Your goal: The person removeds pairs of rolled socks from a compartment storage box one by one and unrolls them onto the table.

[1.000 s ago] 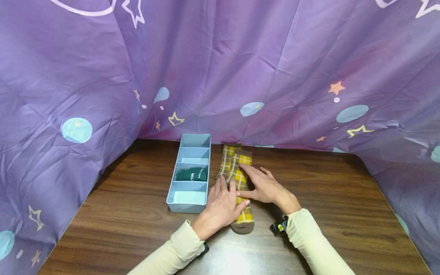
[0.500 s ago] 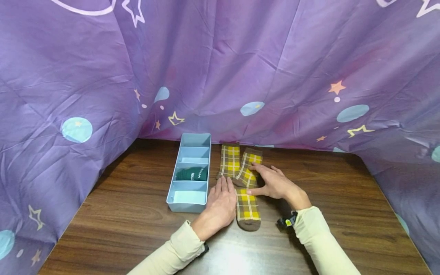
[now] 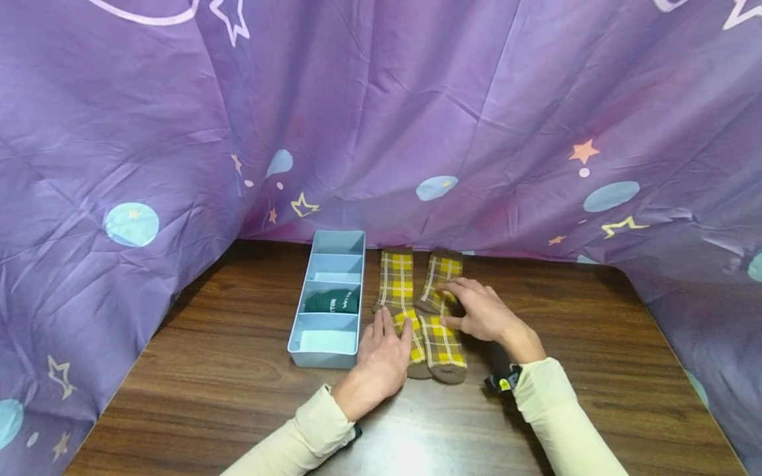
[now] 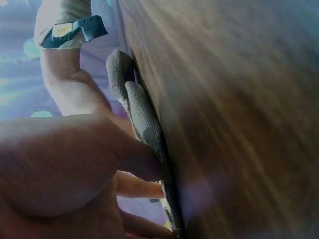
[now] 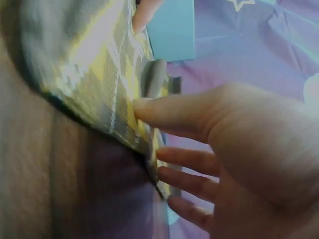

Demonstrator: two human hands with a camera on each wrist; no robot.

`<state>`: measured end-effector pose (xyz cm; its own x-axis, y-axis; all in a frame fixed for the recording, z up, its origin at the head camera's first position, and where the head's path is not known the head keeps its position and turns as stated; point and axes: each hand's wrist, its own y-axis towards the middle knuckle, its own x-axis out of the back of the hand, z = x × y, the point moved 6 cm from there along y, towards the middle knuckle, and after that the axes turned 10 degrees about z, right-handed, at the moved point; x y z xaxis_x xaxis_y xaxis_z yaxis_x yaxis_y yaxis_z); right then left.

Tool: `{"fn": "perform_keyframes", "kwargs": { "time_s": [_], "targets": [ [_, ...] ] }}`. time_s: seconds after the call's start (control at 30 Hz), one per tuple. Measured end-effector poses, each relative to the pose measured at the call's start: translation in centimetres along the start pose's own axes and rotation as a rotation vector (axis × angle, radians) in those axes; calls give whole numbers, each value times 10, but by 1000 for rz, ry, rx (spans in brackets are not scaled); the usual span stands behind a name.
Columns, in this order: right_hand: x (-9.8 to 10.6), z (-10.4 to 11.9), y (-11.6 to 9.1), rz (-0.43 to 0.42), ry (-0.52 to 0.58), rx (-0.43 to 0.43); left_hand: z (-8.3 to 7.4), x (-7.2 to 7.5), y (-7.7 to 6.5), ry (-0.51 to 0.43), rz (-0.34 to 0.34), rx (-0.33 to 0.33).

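Note:
Two yellow-and-brown plaid socks lie side by side on the wooden table in the head view, toes toward me. My left hand [image 3: 383,357] rests on the left sock [image 3: 397,277], fingers extended and covering part of its foot. On the right sock [image 3: 443,350], my right hand [image 3: 488,314] touches the fabric near the heel, its thumb and fingers spread apart. The right wrist view shows that thumb [image 5: 172,112] laid on the plaid and the other fingertips at the sock's edge. In the left wrist view, both grey-brown toes [image 4: 144,112] show beyond my left hand.
A light blue box [image 3: 327,360] with divided compartments stands just left of the socks. One compartment holds a dark green folded item [image 3: 330,301] with white lettering. A purple patterned curtain [image 3: 381,132] hangs behind the wooden table [image 3: 226,377].
The right sock has shifted right with my right hand, so the socks now lie apart instead of overlapping. My left hand has stayed near the left sock, whose toe now shows.

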<state>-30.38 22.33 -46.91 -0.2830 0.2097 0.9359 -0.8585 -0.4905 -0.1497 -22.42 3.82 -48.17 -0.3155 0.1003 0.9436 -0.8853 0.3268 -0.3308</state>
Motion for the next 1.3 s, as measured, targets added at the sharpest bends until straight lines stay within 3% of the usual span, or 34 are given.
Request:
{"fn": "perform_keyframes", "kwargs": {
  "time_s": [0.13, 0.47, 0.83, 1.3],
  "targets": [
    [-3, 8, -2, 10, -8, 41, -1, 0, -1, 1, 12, 5],
    [-10, 13, -3, 83, 93, 91, -1, 2, -6, 94, 21, 9],
    [-13, 13, -6, 78, 78, 85, -2, 0, -4, 72, 31, 7],
    [-12, 15, -7, 61, 71, 93, -2, 13, -8, -1, -94, -88]
  ]
}}
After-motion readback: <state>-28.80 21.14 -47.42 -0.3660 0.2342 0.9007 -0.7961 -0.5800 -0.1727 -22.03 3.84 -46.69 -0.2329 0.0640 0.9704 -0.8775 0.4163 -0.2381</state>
